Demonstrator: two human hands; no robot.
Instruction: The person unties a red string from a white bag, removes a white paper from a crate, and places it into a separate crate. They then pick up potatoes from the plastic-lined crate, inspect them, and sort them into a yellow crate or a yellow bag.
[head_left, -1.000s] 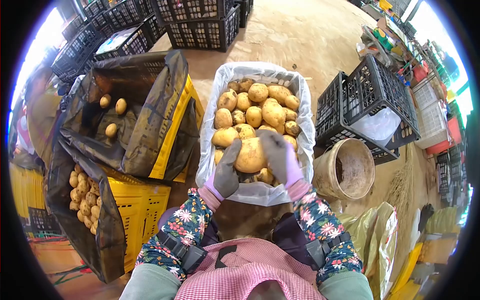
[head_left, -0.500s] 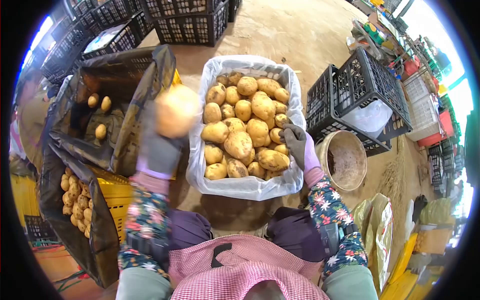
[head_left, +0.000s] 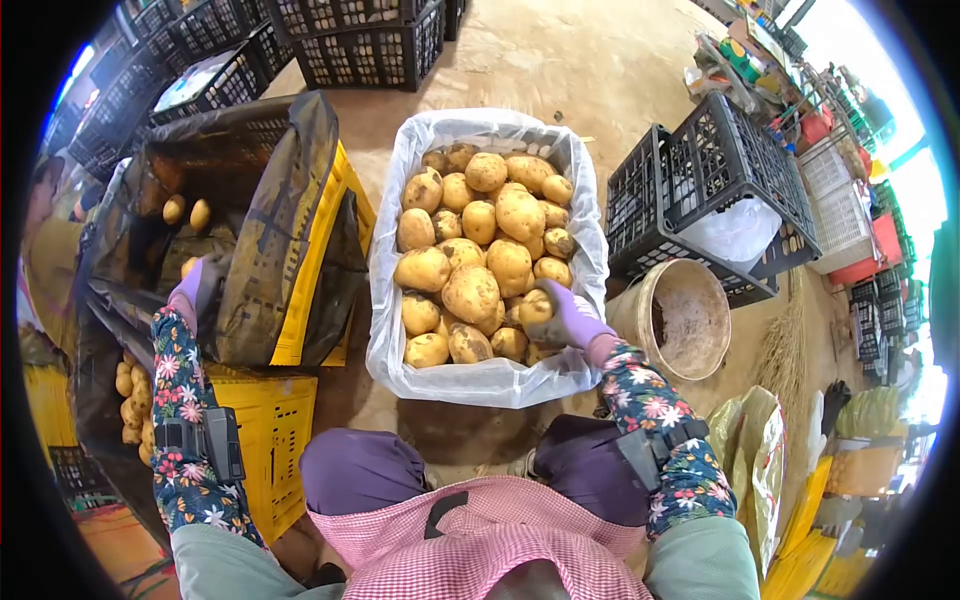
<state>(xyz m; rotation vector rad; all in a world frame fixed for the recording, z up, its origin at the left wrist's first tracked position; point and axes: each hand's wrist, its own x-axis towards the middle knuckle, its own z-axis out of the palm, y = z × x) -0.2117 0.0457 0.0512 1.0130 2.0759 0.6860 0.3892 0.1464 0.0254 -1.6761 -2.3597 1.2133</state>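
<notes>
Right hand [head_left: 556, 318] on a potato [head_left: 536, 306] in the white-lined box [head_left: 480, 392]; left hand [head_left: 207, 285] inside the black-lined crate [head_left: 270, 290].
Right thumb and fingers clamp the potato near the box's near right corner; the glove partly hides its long axis; another potato [head_left: 421, 269] lies lengthwise left to right; left fingertips are hidden, grip cannot be told; a far sheet [head_left: 193, 80] is too small to read.

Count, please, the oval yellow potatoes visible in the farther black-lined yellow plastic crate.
3: one potato and a second potato lie side by side; a third potato shows partly beside the grey-gloved left hand. The hand may hide more.
</notes>
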